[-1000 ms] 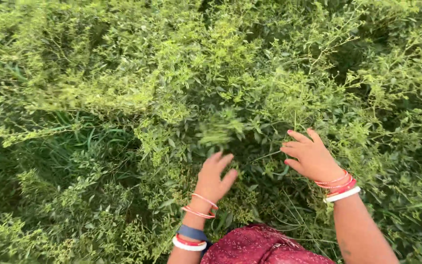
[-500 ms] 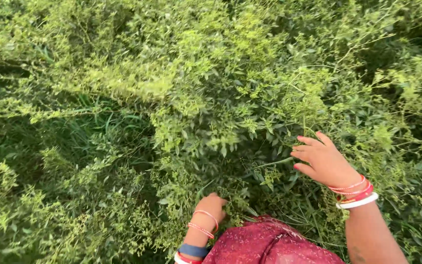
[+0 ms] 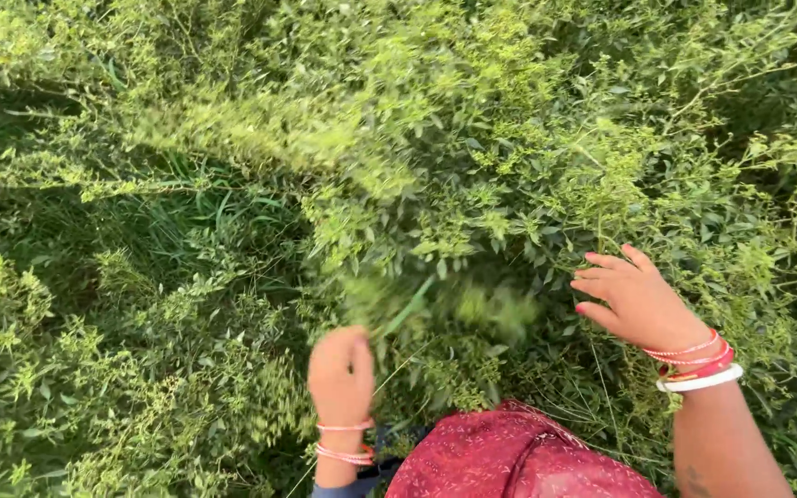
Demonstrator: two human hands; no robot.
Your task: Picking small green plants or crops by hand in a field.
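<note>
My left hand (image 3: 341, 373) is closed around a thin green stem (image 3: 405, 312) of a leafy plant, low in the middle of the view; the stem's leafy top is blurred. My right hand (image 3: 634, 300) is to the right, fingers spread and slightly curled, resting against the dense green foliage (image 3: 472, 184) and holding nothing. Both wrists carry red, pink and white bangles. A dark red patterned cloth (image 3: 509, 456) lies between my arms at the bottom edge.
Dense small-leaved green plants fill the whole view. A darker shaded patch of long grass (image 3: 186, 231) lies to the left. No bare ground shows.
My left hand has dropped lower and closed from an open palm into a fist on a stem. My right hand has stayed among the leaves on the right.
</note>
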